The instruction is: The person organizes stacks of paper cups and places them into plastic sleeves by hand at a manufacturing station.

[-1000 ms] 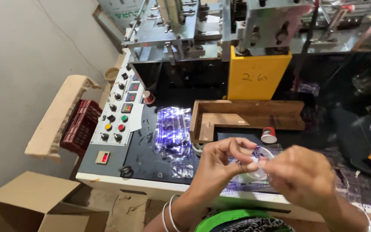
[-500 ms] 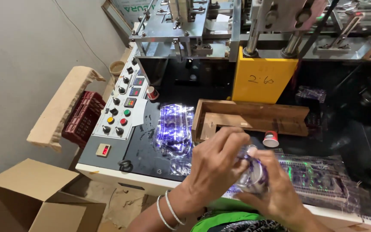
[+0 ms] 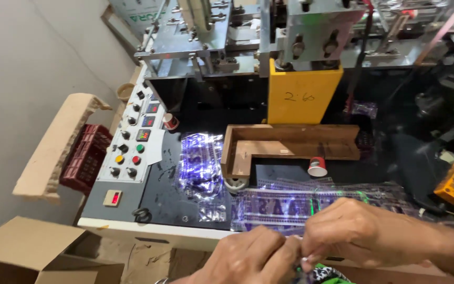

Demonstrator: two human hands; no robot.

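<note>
Two hands of ours meet at the near edge, left hand (image 3: 248, 257) curled, right hand (image 3: 353, 236) pinching something small we cannot make out, clear printed plastic sleeve (image 3: 290, 202) just beyond our knuckles, wooden tray (image 3: 290, 144) farther, yellow guard (image 3: 303, 92) behind

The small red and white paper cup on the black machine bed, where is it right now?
In the head view the small red and white cup lies right of centre, just below the wooden frame and above the clear plastic sleeve.

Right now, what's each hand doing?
Left hand: closed, fingers pinched; what it holds cannot be told.
Right hand: closed, pinching against the left; contents hidden.
</note>
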